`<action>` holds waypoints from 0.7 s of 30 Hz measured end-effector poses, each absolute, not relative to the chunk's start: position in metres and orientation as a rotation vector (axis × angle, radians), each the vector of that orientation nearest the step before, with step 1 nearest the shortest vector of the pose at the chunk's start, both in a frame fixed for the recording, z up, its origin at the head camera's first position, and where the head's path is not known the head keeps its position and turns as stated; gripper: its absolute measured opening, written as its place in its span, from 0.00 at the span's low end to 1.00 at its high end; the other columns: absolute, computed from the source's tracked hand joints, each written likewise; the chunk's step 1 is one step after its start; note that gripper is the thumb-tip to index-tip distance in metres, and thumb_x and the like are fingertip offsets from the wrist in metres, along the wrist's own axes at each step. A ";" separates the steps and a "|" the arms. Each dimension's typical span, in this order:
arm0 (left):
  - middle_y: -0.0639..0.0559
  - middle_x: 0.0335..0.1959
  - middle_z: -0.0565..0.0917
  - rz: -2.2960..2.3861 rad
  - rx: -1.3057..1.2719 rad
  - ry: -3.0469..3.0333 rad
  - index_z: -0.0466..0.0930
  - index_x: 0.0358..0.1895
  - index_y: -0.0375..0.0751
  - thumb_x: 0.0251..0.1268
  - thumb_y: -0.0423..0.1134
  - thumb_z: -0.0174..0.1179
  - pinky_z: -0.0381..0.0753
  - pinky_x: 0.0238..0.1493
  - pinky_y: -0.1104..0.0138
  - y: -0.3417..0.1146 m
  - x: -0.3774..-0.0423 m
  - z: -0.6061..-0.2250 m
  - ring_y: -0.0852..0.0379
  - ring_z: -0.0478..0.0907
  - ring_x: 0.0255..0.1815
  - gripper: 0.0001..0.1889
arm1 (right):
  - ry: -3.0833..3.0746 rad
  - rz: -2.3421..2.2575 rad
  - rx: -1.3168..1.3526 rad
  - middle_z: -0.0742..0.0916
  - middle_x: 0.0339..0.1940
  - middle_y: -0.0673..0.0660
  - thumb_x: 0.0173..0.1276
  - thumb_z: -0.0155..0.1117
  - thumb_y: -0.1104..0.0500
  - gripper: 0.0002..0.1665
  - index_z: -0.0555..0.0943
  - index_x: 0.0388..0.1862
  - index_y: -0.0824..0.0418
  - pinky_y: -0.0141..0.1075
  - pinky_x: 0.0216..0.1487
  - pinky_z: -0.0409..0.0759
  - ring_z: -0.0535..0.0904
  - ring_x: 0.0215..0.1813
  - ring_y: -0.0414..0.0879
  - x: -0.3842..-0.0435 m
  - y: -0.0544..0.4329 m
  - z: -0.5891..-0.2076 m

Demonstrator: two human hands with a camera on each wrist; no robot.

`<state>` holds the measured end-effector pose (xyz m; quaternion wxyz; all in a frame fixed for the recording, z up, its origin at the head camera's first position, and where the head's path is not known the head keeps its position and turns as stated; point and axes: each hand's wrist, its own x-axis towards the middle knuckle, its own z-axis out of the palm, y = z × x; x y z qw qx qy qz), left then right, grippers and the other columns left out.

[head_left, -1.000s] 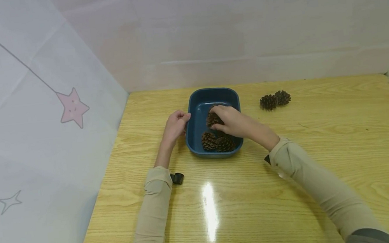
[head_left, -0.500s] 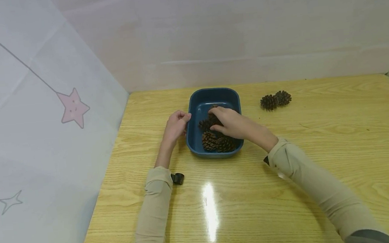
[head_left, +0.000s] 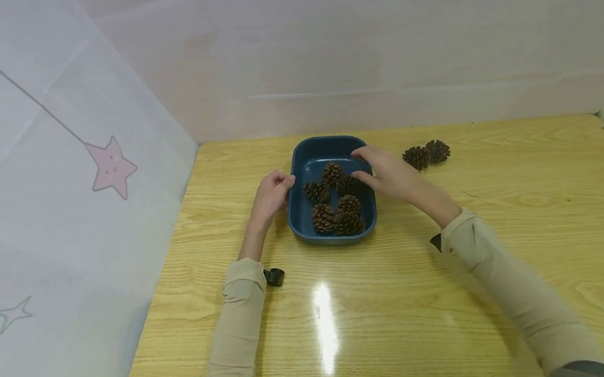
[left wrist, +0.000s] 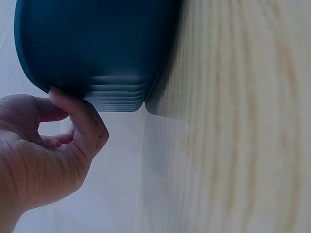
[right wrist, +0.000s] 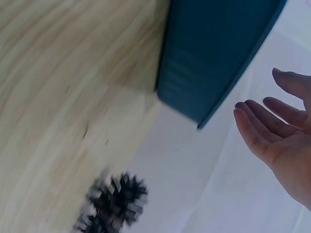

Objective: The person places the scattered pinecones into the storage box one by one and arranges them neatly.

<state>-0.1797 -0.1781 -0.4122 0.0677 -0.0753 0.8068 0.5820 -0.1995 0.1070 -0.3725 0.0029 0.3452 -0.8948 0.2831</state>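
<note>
A dark blue rectangular box [head_left: 334,241] stands on the table with several brown pine cones [head_left: 323,218] inside it. My left hand [head_left: 271,196] pinches the box's left rim between thumb and fingers, also seen close up in the left wrist view, where the curled hand [left wrist: 58,141] meets the box's edge. Over the box's right rim hovers my right hand [head_left: 392,172], its fingers relaxed and holding nothing. In the right wrist view that hand [right wrist: 284,124] is apart from the box wall [right wrist: 209,58].
Two more pine cones [head_left: 427,154] lie touching each other on the wooden table [head_left: 527,203], right of the box. A pale wall covering [head_left: 322,53] rises behind the table's back edge, and another with a pink star [head_left: 113,168] stands at left.
My right hand has let go of a pine cone inside the box and moved up and right to the rim. More cones in the box now show. The left hand stays put.
</note>
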 end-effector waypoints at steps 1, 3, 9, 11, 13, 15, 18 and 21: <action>0.48 0.30 0.76 1.753 -0.228 2.430 0.79 0.49 0.30 0.81 0.44 0.55 0.76 0.28 0.59 -0.178 -0.180 -0.412 0.54 0.72 0.26 0.16 | -2.817 0.886 1.055 0.80 0.62 0.72 0.78 0.64 0.60 0.27 0.72 0.68 0.74 0.56 0.59 0.79 0.80 0.61 0.66 -0.201 0.112 -0.371; 0.49 0.30 0.76 1.748 -0.231 2.430 0.79 0.49 0.30 0.81 0.44 0.55 0.76 0.28 0.60 -0.178 -0.180 -0.412 0.53 0.72 0.26 0.17 | -2.836 0.881 0.996 0.80 0.63 0.73 0.78 0.64 0.60 0.27 0.72 0.68 0.75 0.57 0.60 0.78 0.79 0.62 0.67 -0.203 0.122 -0.370; 0.48 0.30 0.75 1.742 -0.229 2.431 0.78 0.50 0.30 0.81 0.44 0.55 0.76 0.27 0.61 -0.178 -0.180 -0.413 0.55 0.71 0.25 0.16 | -2.904 0.865 0.842 0.78 0.65 0.75 0.78 0.64 0.62 0.28 0.71 0.70 0.75 0.59 0.58 0.77 0.78 0.60 0.69 -0.211 0.153 -0.373; 0.48 0.30 0.75 1.747 -0.228 2.428 0.78 0.50 0.29 0.82 0.44 0.55 0.76 0.27 0.61 -0.178 -0.180 -0.413 0.56 0.71 0.24 0.16 | -2.923 0.845 0.809 0.77 0.65 0.75 0.77 0.64 0.62 0.29 0.70 0.70 0.75 0.61 0.60 0.76 0.76 0.62 0.70 -0.214 0.162 -0.375; 0.48 0.31 0.75 1.750 -0.226 2.427 0.78 0.50 0.29 0.82 0.44 0.55 0.76 0.27 0.60 -0.178 -0.180 -0.413 0.56 0.70 0.24 0.17 | -2.931 0.821 0.788 0.76 0.66 0.76 0.77 0.65 0.63 0.29 0.70 0.70 0.76 0.62 0.62 0.74 0.75 0.63 0.70 -0.216 0.171 -0.378; 0.48 0.31 0.75 1.758 -0.226 2.424 0.78 0.50 0.29 0.81 0.44 0.55 0.75 0.27 0.60 -0.178 -0.180 -0.413 0.56 0.71 0.24 0.17 | -2.943 0.811 0.773 0.75 0.67 0.77 0.77 0.64 0.63 0.30 0.69 0.70 0.77 0.63 0.67 0.69 0.70 0.68 0.72 -0.218 0.178 -0.379; 0.48 0.31 0.75 1.756 -0.225 2.426 0.78 0.50 0.29 0.81 0.44 0.55 0.75 0.27 0.61 -0.179 -0.180 -0.414 0.56 0.71 0.24 0.17 | -2.965 0.810 0.760 0.73 0.68 0.78 0.76 0.65 0.64 0.31 0.67 0.71 0.78 0.64 0.69 0.66 0.67 0.71 0.73 -0.220 0.190 -0.382; 0.48 0.31 0.74 1.757 -0.227 2.426 0.78 0.50 0.30 0.81 0.44 0.56 0.75 0.27 0.61 -0.179 -0.181 -0.415 0.56 0.70 0.23 0.16 | -2.992 0.809 0.760 0.72 0.69 0.77 0.76 0.65 0.65 0.33 0.66 0.72 0.77 0.64 0.70 0.66 0.66 0.72 0.72 -0.221 0.199 -0.385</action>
